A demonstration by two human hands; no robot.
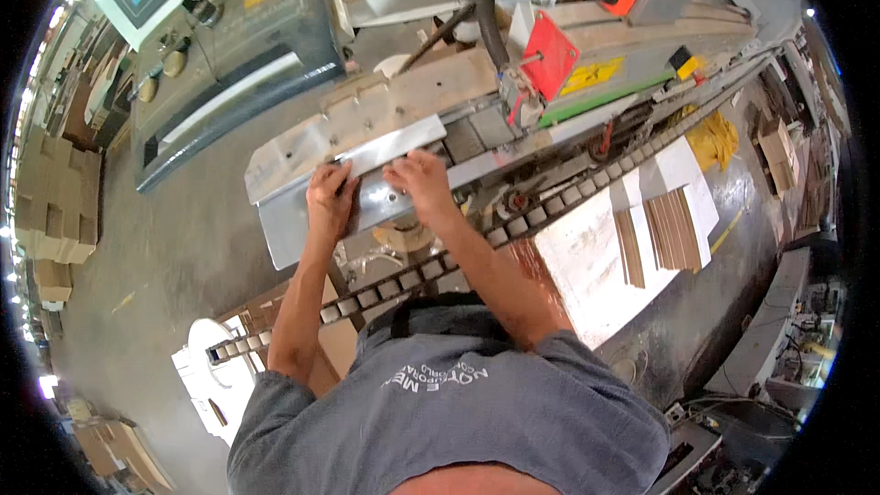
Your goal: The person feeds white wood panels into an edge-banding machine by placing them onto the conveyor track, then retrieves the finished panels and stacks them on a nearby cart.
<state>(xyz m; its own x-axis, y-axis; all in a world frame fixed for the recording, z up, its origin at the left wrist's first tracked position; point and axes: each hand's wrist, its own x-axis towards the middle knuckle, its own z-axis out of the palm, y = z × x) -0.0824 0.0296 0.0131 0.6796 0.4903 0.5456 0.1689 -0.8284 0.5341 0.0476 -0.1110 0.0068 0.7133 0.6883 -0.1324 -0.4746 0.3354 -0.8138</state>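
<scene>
A narrow white strip, maybe a thin panel, lies along the metal infeed bed of a long machine. My left hand is closed at the strip's left end, its fingers curled at the near edge and the thumb toward the right. My right hand grips the near edge further right, with bent fingers pressed together. The fingertips are partly hidden. Behind the strip runs a worn, beige fence plate with small bolts.
A red guard and a thick black hose are at the machine's head. A roller track crosses in front of me. White boards carry stacked brown strips. A control cabinet with a red button stands far left.
</scene>
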